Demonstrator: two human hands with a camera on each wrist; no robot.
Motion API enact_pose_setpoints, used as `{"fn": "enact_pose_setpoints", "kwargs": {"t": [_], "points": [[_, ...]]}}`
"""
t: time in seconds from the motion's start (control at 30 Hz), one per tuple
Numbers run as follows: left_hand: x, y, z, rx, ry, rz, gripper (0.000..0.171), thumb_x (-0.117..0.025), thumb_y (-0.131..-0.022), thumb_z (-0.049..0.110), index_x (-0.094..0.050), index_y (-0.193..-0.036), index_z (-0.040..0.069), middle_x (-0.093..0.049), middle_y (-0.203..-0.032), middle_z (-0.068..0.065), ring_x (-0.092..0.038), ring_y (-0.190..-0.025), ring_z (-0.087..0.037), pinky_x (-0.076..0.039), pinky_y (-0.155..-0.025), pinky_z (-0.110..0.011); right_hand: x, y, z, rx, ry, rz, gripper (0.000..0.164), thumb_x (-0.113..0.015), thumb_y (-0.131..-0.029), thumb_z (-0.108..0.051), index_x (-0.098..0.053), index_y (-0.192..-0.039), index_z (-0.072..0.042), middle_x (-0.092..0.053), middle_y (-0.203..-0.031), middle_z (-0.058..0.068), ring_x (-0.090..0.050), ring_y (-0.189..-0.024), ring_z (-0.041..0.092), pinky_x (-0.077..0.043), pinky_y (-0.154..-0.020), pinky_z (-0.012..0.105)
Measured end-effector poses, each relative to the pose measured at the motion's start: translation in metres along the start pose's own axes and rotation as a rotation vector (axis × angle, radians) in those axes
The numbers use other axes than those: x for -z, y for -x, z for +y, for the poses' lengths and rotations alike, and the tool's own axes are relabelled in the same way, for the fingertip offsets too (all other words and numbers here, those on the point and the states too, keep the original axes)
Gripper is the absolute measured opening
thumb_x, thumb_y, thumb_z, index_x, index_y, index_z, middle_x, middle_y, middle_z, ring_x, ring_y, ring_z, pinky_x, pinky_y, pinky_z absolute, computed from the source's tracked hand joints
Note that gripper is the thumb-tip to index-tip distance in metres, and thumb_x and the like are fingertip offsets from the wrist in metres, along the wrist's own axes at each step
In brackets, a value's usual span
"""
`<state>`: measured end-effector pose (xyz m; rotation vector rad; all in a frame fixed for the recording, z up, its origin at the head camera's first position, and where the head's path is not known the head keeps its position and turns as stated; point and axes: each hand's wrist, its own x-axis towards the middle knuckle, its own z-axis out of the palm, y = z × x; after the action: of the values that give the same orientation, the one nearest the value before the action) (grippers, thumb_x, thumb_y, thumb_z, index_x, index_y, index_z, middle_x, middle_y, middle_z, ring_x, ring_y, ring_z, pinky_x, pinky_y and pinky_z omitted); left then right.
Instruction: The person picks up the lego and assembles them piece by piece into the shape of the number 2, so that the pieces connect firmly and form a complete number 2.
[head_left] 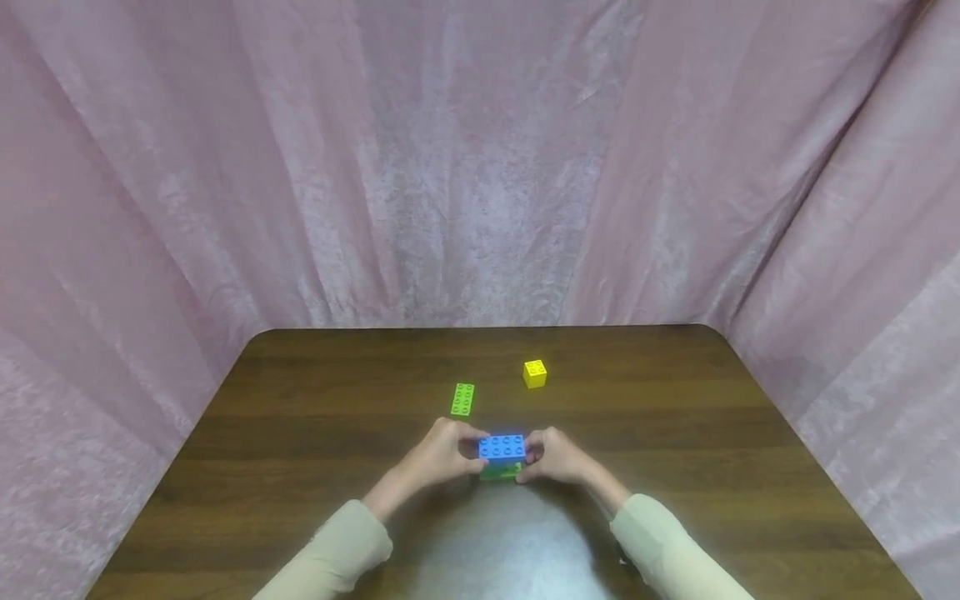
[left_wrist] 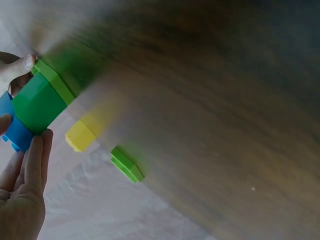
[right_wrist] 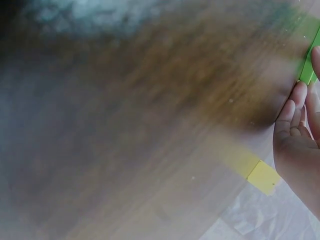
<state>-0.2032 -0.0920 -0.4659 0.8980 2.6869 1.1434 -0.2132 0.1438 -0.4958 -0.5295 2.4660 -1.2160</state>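
One blue brick (head_left: 501,447), atop a dark-green brick (left_wrist: 40,102) and light-green plate (left_wrist: 56,85), over the table (head_left: 675,417). Left hand (head_left: 450,452) pinches the blue brick; right hand (head_left: 558,457), partly hidden, apparently grips the plate. Advised: even pressure, edges aligned, plate steady.

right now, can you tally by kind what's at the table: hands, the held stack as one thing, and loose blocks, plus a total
Hands: 2, left hand and right hand
Held stack: 1, showing blue, dark green and light green
Loose blocks: 2, yellow block and flat light green block
Total: 5
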Motion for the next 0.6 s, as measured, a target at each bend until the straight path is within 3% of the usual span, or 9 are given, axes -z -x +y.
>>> {"fn": "enact_pose_setpoints", "kwargs": {"t": [0.23,0.6], "points": [[0.0027,0.0022,-0.0009,0.012,0.026,-0.013,0.034,-0.078,-0.08,0.014,-0.072,-0.111,0.0,-0.074,-0.108,-0.017,-0.071,-0.084,-0.019,-0.055,-0.069,-0.016,-0.001,-0.0036,0.0011,-0.002,0.004,-0.015,0.033,-0.084,-0.069,-0.008,-0.07,-0.098,0.001,-0.065,-0.084,0.006,-0.056,-0.074,0.014,-0.05,-0.066,0.023],[0.0091,0.0065,-0.007,0.055,0.095,-0.079,0.033,-0.078,-0.082,0.016,-0.072,-0.111,0.003,-0.075,-0.104,-0.011,-0.07,-0.089,-0.017,-0.058,-0.076,-0.019,-0.0082,-0.0035,-0.0017,0.031,-0.009,-0.036,0.032,-0.083,-0.071,-0.008,-0.07,-0.098,0.001,-0.066,-0.084,0.007,-0.056,-0.073,0.014,-0.05,-0.064,0.022]]}}
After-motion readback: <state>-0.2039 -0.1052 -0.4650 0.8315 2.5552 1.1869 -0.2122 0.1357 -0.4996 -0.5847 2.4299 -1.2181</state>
